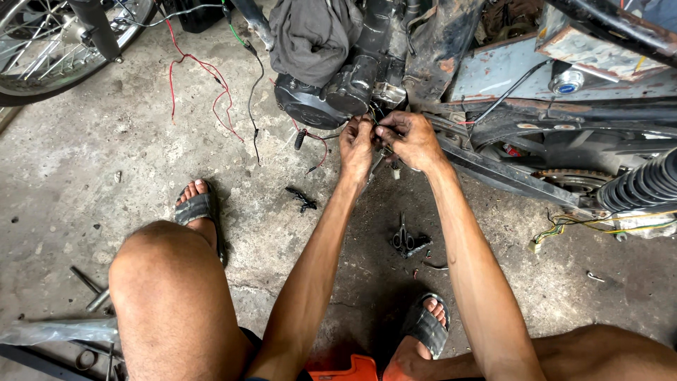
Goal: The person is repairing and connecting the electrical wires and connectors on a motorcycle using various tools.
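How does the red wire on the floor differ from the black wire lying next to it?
The red wire runs in wide, wavy loops across the concrete floor; the black wire drops in a nearly straight line. The red wire spreads further left; the black wire ends in a small connector. Both come down from the motorcycle, away from both hands.

We observe both forearms extended forward from 6 o'clock, converging toward 12 o'clock. Our left hand [357, 147] is raised with fingers curled in a pinch, knuckles facing us. Our right hand [411, 139] sits just beside it at 3 o'clock, fingertips bent inward and meeting the left's. Both knees are bent, flanking the arms.
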